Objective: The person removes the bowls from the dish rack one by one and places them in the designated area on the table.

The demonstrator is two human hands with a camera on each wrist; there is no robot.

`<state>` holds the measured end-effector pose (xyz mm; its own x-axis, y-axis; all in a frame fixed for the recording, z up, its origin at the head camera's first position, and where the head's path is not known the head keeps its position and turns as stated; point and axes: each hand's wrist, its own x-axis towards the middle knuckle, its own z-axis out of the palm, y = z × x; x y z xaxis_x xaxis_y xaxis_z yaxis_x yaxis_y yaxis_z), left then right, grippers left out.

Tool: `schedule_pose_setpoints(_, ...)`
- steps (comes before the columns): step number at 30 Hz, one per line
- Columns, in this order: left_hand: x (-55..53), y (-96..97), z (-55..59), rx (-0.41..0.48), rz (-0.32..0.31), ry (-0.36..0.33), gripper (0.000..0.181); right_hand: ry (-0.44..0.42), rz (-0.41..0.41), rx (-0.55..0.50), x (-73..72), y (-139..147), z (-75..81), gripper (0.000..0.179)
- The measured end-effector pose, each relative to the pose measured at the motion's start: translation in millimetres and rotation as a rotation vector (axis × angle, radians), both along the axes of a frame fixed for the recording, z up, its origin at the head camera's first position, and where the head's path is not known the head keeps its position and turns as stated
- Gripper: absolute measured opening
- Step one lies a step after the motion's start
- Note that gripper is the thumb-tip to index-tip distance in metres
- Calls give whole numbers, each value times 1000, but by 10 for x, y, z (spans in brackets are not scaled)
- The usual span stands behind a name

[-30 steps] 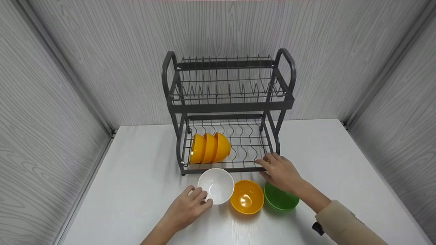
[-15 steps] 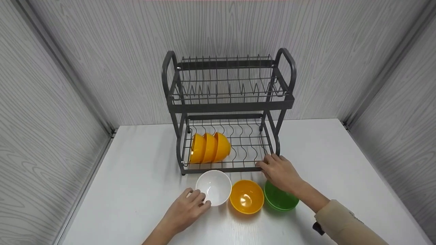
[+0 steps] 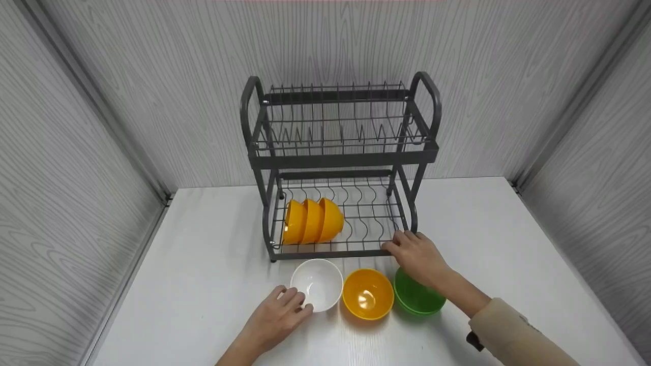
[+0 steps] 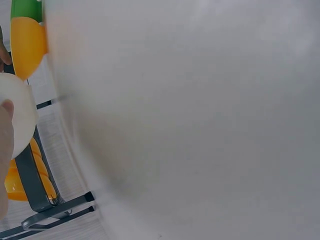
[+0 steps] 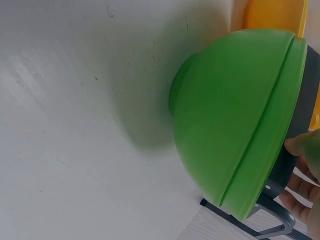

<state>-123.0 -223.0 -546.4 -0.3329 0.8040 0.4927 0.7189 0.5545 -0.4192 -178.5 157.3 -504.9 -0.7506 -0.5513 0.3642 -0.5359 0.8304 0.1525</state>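
Observation:
My left hand holds the white bowl by its left rim, fingers over the edge. The bowl sits mouth up in front of the dish rack, close over the table. In the left wrist view the thumb lies against the bowl's outer wall. My right hand grips the front right corner of the rack's lower tier, with its fingers curled over the bar. Just below that hand stand two nested green bowls, partly hidden by it in the head view. Between the white and green bowls stands an orange bowl.
Three orange bowls stand on edge, nested in a row, at the left of the rack's lower tier. The rack's upper tier has wire dividers. Wood-patterned walls enclose the white table at the back and sides.
My left hand has brought the white bowl slightly left and nearer to me, away from the rack's front bar. My right hand's fingers have closed onto the rack's corner.

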Motion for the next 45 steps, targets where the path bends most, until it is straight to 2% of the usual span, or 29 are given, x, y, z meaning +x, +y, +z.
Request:
schedule_pose_setpoints(10, 17, -32, -71, -74, 27, -66, 28, 15, 9, -6, -10, 3, 1, 28)
schedule_pose_setpoints(20, 17, -34, -101, -63, -1, -62, 20, 5, 3, -3, -2, 11, -7, 30)
schedule_pose_setpoints(28, 14, -41, -126, -67, -15, -52, 12, 71, 24, -8, -20, 11, -36, 20)
schedule_pose_setpoints(38, 31, -59, -150, -112, -17, -88, 27, 52, 21, -15, -13, 11, -23, 22)
schedule_pose_setpoints(45, 27, -85, -174, -94, -44, -81, 12, 38, 20, -19, -14, 9, -19, 24)
